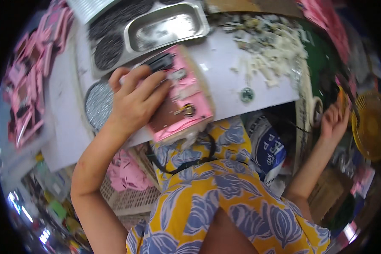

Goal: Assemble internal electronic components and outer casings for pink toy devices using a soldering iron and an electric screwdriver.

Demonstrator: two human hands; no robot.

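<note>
Left hand [135, 99] pressed down on pink flat device [180, 99], fingers spread and curled over its upper left corner, gripping it against white tabletop [224, 80]. Device tilted, lower end overhanging table's near edge, above yellow-and-blue floral garment [216, 199]. Small brass round fitting [189, 110] on brown panel of device; black part [160, 62] at its top end.

Right hand [335, 120] well off to the right, past the table's right edge, fingers loosely open and raised, grasping nothing visible; near yellow round basket [368, 125].

Steel tray [167, 26] at top centre, resting on grey plate with dark round discs [109, 51]. Silvery round disc [98, 103] just left of left wrist. Heap of white scraps [269, 48] on table's upper right. Small green round sticker [247, 94] near table's front edge. Stack of pink pieces [27, 80] along left side, well apart from hand. Pink scraps in pale slotted crate [129, 186] below table, left of lap. Dark blue printed bag [269, 150] under table edge, right of lap.

Bare tabletop between device and scraps; right rim crowded, blurred.
</note>
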